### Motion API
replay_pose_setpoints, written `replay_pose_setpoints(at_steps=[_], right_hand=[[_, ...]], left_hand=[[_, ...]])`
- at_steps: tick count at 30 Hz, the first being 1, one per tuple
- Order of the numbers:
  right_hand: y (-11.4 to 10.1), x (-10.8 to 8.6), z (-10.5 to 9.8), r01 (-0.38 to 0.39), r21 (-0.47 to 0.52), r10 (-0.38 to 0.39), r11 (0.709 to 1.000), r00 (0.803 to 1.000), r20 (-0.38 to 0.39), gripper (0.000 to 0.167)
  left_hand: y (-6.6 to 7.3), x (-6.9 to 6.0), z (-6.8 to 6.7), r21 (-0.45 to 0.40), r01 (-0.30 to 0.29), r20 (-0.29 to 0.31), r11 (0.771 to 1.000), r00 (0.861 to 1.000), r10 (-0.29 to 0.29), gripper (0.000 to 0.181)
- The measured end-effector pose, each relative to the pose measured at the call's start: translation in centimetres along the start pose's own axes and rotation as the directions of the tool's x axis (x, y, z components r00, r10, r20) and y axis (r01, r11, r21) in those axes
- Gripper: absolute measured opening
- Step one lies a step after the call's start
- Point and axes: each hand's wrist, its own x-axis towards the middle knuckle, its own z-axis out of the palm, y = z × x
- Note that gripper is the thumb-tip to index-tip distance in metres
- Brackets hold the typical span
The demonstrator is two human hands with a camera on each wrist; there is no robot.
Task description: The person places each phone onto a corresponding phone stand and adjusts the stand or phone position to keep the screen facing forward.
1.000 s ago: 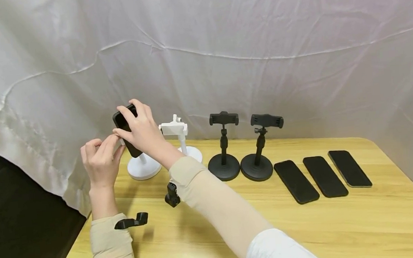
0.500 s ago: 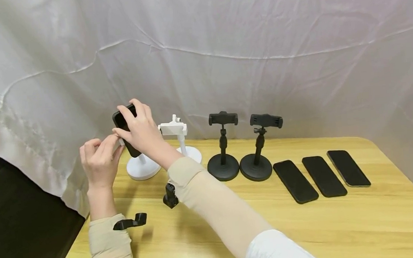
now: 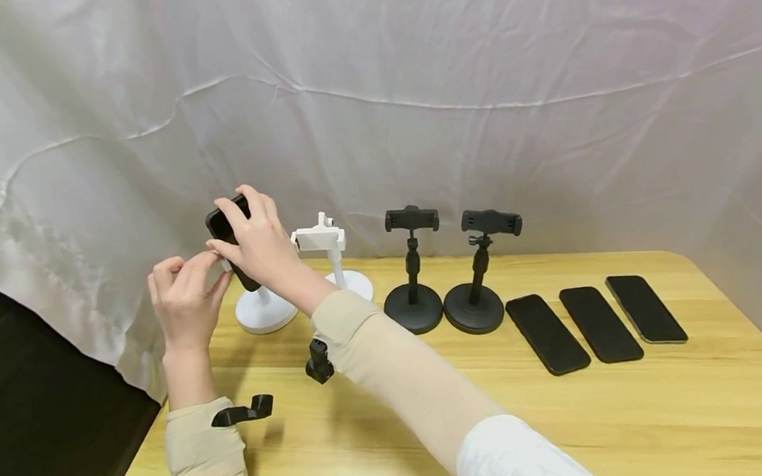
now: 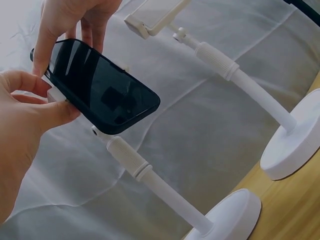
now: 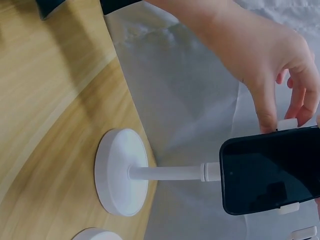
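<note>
A black smartphone (image 4: 100, 90) sits tilted in the clamp of a white phone stand (image 5: 120, 172). White clamp ends (image 5: 289, 208) show at both long edges of the phone. My left hand (image 3: 185, 300) pinches the clamp end on the phone's left side between thumb and fingers. With spread fingers and thumb, my right hand (image 3: 258, 237) holds the phone near its upper end, partly covering the screen in the head view. A second white phone stand (image 3: 322, 237) stands just right of the hands, its holder upright and its base partly behind my right arm.
Two black phone stands (image 3: 416, 307) (image 3: 474, 307) stand further right on the wooden table (image 3: 541, 436). Beside them lie three black phones (image 3: 548, 334) (image 3: 601, 324) (image 3: 646, 309) in a row. A pale curtain (image 3: 475, 71) hangs behind the table, and a dark area borders its left side.
Almost nothing differs. Both hands stay at the phone and clamp, with only a very slight shift of the phone and right hand; the scene shifts a few pixels with the head.
</note>
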Motion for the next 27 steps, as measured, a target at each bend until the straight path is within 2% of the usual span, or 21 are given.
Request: replay_pose_setpoints(at_steps=[4, 8, 16, 22, 27], right_hand=[[0.14, -0.03, -0.04, 0.007, 0.002, -0.007, 1.0, 1.0, -0.005, 0.053], [0.19, -0.08, -0.09, 0.004, 0.006, -0.004, 1.0, 1.0, 0.002, 0.053], [0.25, 0.06, 0.06, 0.009, -0.002, -0.009, 1.0, 1.0, -0.012, 0.051], [-0.22, 0.04, -0.13, 0.002, -0.01, -0.002, 1.0, 1.0, 0.005, 0.052], [-0.45, -0.03, -0.22, -0.006, -0.035, 0.006, 0.999, 1.0, 0.002, 0.052]], left_hand=[[-0.05, -0.22, 0.13, -0.014, 0.02, 0.019, 1.0, 1.0, -0.02, 0.026], [-0.07, -0.4, 0.2, -0.016, 0.033, 0.011, 0.999, 0.999, -0.033, 0.028], [0.0, -0.51, 0.42, 0.014, 0.009, -0.032, 1.0, 0.999, -0.008, 0.03], [-0.12, -0.39, 0.29, 0.033, -0.01, -0.076, 0.999, 0.997, 0.012, 0.029], [-0.16, -0.42, 0.18, 0.039, -0.014, -0.073, 0.999, 0.997, 0.017, 0.028]])
